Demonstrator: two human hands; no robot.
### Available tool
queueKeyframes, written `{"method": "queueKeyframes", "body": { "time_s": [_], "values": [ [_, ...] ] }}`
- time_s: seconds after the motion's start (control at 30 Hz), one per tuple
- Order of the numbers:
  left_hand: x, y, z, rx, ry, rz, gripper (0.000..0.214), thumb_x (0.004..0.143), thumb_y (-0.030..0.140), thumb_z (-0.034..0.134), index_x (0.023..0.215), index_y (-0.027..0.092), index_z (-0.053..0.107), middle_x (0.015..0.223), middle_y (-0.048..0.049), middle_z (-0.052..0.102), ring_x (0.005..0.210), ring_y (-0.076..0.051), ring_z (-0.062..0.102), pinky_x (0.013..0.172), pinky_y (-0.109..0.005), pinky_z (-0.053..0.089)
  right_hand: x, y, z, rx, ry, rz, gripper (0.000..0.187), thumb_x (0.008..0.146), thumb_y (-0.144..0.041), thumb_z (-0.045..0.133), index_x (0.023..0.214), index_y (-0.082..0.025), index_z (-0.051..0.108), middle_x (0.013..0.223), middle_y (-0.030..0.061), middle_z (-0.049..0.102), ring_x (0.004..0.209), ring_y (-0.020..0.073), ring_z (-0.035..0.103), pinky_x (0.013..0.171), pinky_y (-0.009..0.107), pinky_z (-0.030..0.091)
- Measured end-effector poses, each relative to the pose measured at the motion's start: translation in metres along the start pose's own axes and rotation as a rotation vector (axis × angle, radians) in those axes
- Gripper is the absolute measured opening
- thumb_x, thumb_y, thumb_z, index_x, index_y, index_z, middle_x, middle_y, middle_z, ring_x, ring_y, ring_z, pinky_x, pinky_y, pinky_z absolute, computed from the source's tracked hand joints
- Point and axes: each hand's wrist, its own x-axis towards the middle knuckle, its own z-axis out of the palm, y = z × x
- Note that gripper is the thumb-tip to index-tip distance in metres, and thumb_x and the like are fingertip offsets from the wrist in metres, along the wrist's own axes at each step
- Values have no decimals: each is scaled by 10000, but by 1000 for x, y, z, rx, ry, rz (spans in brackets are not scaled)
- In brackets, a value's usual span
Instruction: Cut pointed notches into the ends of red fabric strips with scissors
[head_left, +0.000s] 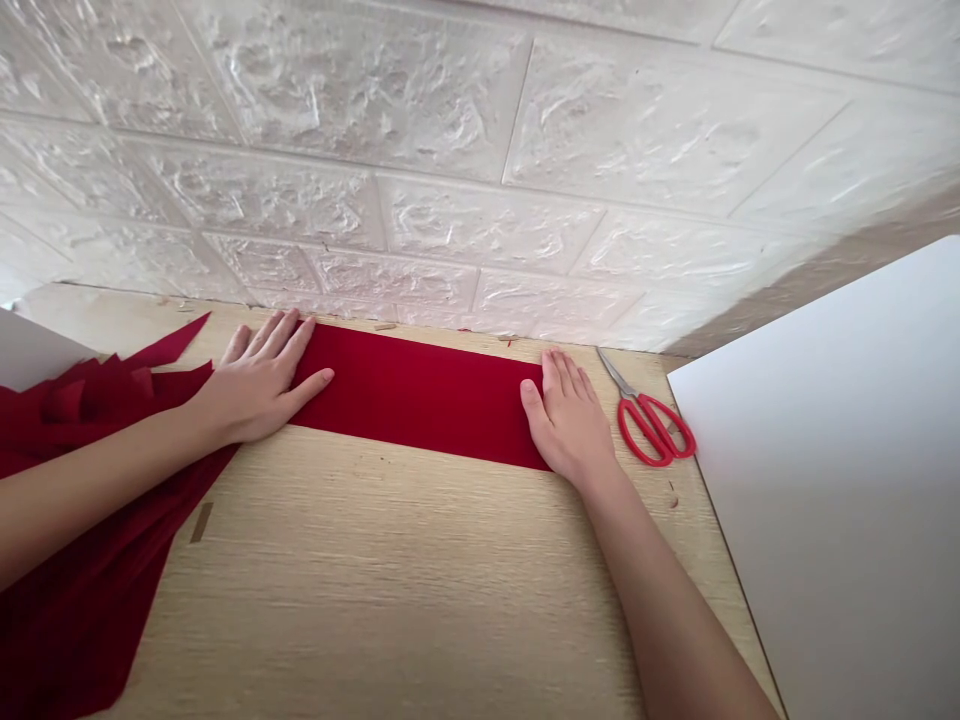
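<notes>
A flat strip of dark red fabric (424,395) lies across the wooden table, close to the wall. My left hand (259,380) rests open on its left end, fingers spread and thumb pointing right. At the other end, my right hand (566,415) lies flat with its fingers together and thumb a little apart, covering the strip's right edge. A pile of the same red fabric (97,570) is bunched under my left forearm and hangs toward the lower left. Scissors with red handles (652,425) lie just right of my right hand, blades partly crossed, tip toward the wall.
A white embossed brick-pattern wall (450,130) rises behind the table (390,580). On the right stands a large white panel (832,450); another pale panel (37,350) shows at the left edge. Small scraps (673,500) lie near the scissors, and a brown mark (201,522) sits on the tabletop.
</notes>
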Motion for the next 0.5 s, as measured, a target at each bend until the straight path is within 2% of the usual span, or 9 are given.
{"method": "queueKeyframes", "body": {
  "time_s": [0.23, 0.5],
  "values": [
    [0, 2, 2, 5, 39, -54, 1046, 924, 724, 105, 1643, -28, 215, 1716, -340, 146, 1626, -462, 119, 1310, -571, 153, -1, 4, 0, -12, 4, 10, 722, 1073, -415, 203, 1633, 25, 325, 1723, 185, 309, 1624, 258, 255, 1343, 467, 170],
    [0, 2, 4, 5, 55, -51, 1039, 926, 708, 120, 1624, -54, 231, 1699, -359, 156, 1618, -480, 136, 1306, -566, 163, -3, 10, -2, -38, 13, 90, 720, 1066, -406, 213, 1639, 18, 309, 1729, 191, 292, 1626, 260, 254, 1337, 487, 163]
  ]
}}
